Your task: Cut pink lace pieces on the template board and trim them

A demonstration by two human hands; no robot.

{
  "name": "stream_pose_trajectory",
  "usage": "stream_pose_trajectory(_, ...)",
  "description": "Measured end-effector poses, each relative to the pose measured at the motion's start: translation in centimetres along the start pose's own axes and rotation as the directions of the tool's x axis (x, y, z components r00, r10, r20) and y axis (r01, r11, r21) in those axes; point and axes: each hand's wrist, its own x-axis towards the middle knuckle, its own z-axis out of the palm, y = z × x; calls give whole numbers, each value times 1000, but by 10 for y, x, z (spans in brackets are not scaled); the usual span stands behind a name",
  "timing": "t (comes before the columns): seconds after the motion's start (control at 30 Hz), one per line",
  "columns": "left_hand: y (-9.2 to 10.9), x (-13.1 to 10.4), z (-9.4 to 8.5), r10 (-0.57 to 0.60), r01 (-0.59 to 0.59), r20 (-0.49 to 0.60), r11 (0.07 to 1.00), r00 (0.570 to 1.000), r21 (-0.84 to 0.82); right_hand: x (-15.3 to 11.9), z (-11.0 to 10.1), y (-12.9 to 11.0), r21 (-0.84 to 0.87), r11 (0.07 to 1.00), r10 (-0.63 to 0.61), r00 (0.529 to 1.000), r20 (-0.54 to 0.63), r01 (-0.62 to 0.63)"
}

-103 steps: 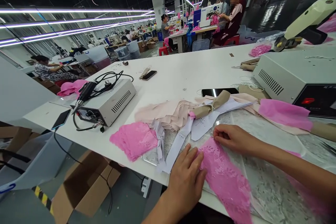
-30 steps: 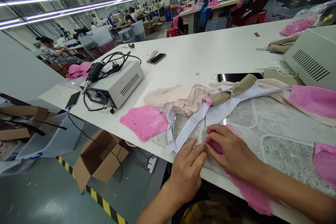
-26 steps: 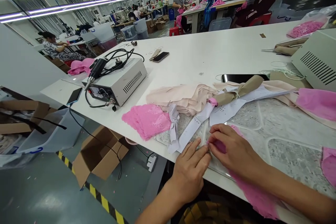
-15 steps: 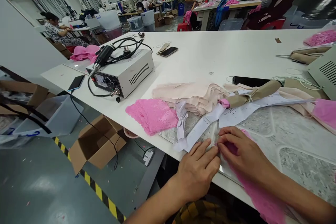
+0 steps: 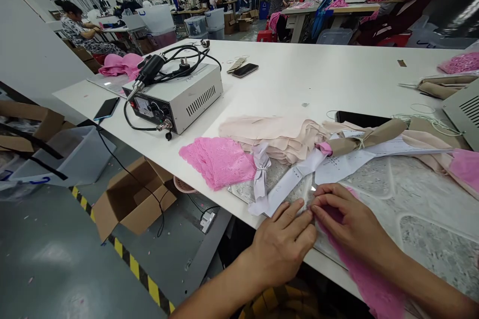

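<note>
My left hand (image 5: 286,239) lies on the near edge of the grey patterned mat (image 5: 377,179), fingers bent and close together; what is under them is hidden. Beside it, my right hand (image 5: 346,219) pinches the end of a pink lace piece (image 5: 359,269) that hangs over the table edge below my wrist. The fingertips of both hands nearly meet. Just beyond lie a folded pink lace pile (image 5: 219,159), a tied white strip (image 5: 261,172), stacked pale beige fabric (image 5: 273,132) and white paper strips with print (image 5: 340,167). A rolled tan bundle (image 5: 368,139) rests across them.
A grey box device (image 5: 187,94) with a black-handled tool and cables stands at the left of the white table (image 5: 299,70). Phones (image 5: 245,70) lie on the table. Below left are an open carton (image 5: 136,199) and plastic bins. People sit at sewing machines behind.
The camera view has shifted slightly. Both hands stay almost in place, their fingertips still close together at the mat's edge. A person in the background has turned and sits more upright.
</note>
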Motion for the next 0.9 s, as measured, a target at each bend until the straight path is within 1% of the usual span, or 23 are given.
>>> stream_pose_trajectory(0.23, 0, -3, 0, -13, 13, 21, 1000, 1000, -20, 4, -1, -4, 40, 999, 10, 1000, -1, -10)
stream_pose_trajectory(0.3, 0, -1, -3, -14, 14, 7, 999, 1000, -29, 5, -5, -6, 53, 999, 13, 1000, 1, -13)
stream_pose_trajectory(0.43, 2, 4, -6, -15, 12, -64, 999, 998, -53, 2, -17, -6, 63, 998, 20, 1000, -24, -18)
stream_pose_trajectory(0.53, 2, 6, -7, -28, 22, -72, 997, 997, -74, -4, -23, -5, 55, 998, 7, 999, -38, -5)
stream_pose_trajectory(0.7, 2, 7, -5, -6, 3, -57, 999, 998, -46, -13, -18, -10, 17, 999, -51, 998, -24, 51)
stream_pose_trajectory(0.9, 1, 9, -7, 21, -22, -49, 999, 999, -31, -15, -11, -14, -42, 997, -71, 997, -19, 71)
